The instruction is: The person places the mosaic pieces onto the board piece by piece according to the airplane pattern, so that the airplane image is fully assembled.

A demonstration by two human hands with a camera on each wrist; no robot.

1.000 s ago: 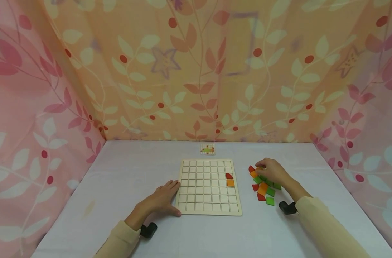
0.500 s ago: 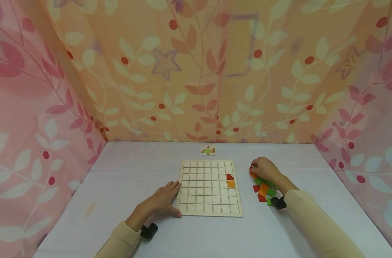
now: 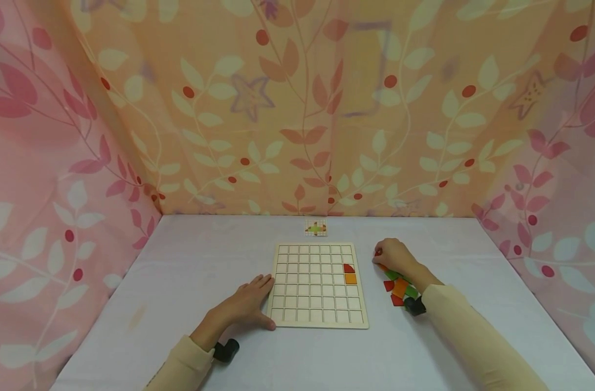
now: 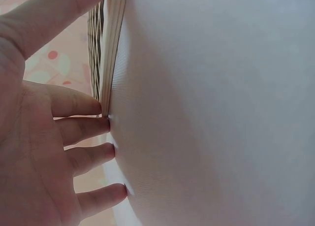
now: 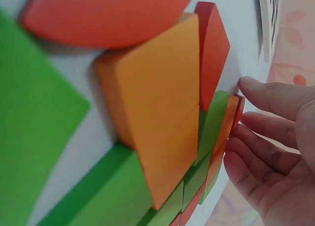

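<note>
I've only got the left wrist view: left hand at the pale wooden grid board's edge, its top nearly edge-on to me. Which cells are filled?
Observer: Two that I can see, both in the rightmost column of the pale wooden grid board: a red quarter-round piece, and an orange square piece in the next cell toward the person.
Operator: Anything off to the board's right?
Observer: A cluster of red, orange and green pieces, with the right hand at its far end.
</note>
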